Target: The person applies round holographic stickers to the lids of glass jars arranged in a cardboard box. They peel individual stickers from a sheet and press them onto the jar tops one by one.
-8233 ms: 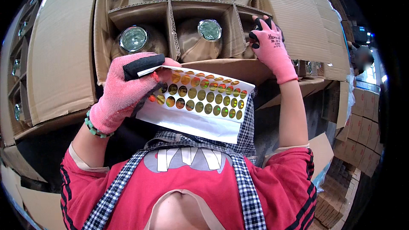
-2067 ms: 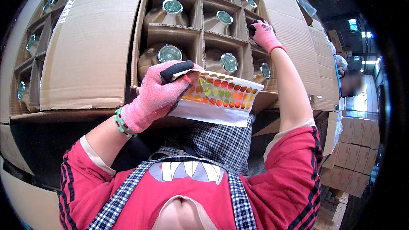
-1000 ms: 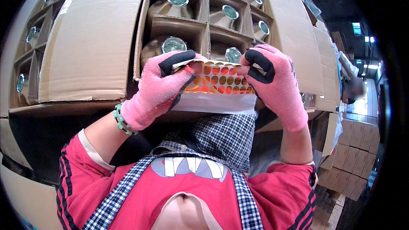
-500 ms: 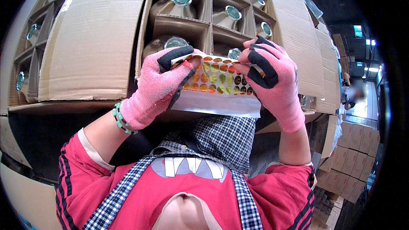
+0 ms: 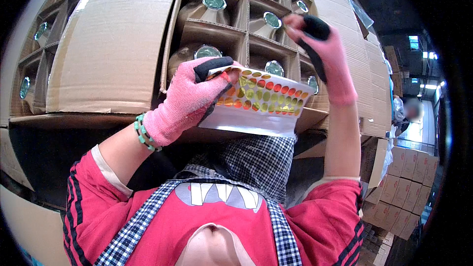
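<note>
My left hand [image 5: 185, 101], in a pink glove with black patches, pinches the upper left corner of a white sheet of round shiny stickers [image 5: 268, 96]. Gold, orange and red dots run in rows across it; the lower strip is plain. Three dots stand at the left of its top row, with bare backing to their right. My right hand [image 5: 318, 44], gloved alike, is raised over the open carton, fingertips pinched beside a glass bottle's neck [image 5: 271, 20]. Between them a tiny golden sticker [image 5: 286, 28] barely shows. Bottles with greenish mouths stand upright in the carton's cells.
Cardboard dividers [image 5: 217, 25] separate the bottles. A wide carton flap [image 5: 111, 44] lies to the left, with another box of bottles [image 5: 39, 34] beyond it. Stacked cartons [image 5: 404, 177] stand at right, and a person [image 5: 409, 113] is in the background.
My right hand has left the sheet's right edge and moved up and away over the bottles, fingers pinched. My left hand keeps hold of the sheet, whose right side now shows.
</note>
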Demonstrator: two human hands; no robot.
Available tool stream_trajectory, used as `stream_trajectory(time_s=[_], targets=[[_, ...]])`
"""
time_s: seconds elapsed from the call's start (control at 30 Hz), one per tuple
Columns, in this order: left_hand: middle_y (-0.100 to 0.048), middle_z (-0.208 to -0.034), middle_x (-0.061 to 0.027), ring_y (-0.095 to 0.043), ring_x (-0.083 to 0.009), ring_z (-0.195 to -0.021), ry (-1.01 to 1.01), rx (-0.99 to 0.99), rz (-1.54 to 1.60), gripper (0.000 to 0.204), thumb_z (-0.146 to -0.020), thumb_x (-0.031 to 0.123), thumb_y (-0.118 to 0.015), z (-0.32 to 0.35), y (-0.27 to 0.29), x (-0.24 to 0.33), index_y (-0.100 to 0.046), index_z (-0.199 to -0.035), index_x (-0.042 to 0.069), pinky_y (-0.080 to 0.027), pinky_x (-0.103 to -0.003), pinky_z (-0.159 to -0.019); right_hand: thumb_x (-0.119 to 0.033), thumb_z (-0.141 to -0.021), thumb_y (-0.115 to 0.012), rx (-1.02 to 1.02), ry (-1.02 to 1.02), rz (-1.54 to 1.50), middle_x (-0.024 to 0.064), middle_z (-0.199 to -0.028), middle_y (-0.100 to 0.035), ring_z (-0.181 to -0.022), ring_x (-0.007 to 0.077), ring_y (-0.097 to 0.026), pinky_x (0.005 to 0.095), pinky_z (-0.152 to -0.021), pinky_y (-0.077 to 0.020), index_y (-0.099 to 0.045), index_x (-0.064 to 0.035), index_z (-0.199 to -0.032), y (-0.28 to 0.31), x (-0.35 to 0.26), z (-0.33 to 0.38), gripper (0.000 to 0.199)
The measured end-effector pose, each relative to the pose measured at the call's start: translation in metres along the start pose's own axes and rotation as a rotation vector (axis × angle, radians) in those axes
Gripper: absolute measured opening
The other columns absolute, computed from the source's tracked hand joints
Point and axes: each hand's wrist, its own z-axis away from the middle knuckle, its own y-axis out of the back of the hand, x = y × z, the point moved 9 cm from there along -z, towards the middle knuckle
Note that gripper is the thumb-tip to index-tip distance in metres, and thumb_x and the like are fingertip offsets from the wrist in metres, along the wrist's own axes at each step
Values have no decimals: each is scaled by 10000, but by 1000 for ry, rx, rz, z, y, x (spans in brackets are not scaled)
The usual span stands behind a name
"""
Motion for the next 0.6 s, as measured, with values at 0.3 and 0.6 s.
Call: stream_trajectory(time_s=[0.3, 0.6], targets=[[-583, -735, -26, -507, -61, -697, -99, -48, -104, 161, -767, 72, -552, -4, -1, 3, -612, -904, 13, -423, -212, -613, -145, -670, -583, -259, -27, 1183, 151, -1111, -499, -1081, 329, -431, 413, -923, -341, -589, -91, -1008, -49, 121, -82, 342], [-585, -721, -29, -500, -52, -682, -107, -72, -56, 147, -775, 90, -561, -2, -6, 5, -615, -888, 12, -426, -212, -605, -290, -652, -655, 44, -116, 1100, 152, -1056, -494, -1047, 337, -430, 455, -884, -353, -574, -85, -932, -7, 101, -78, 356]])
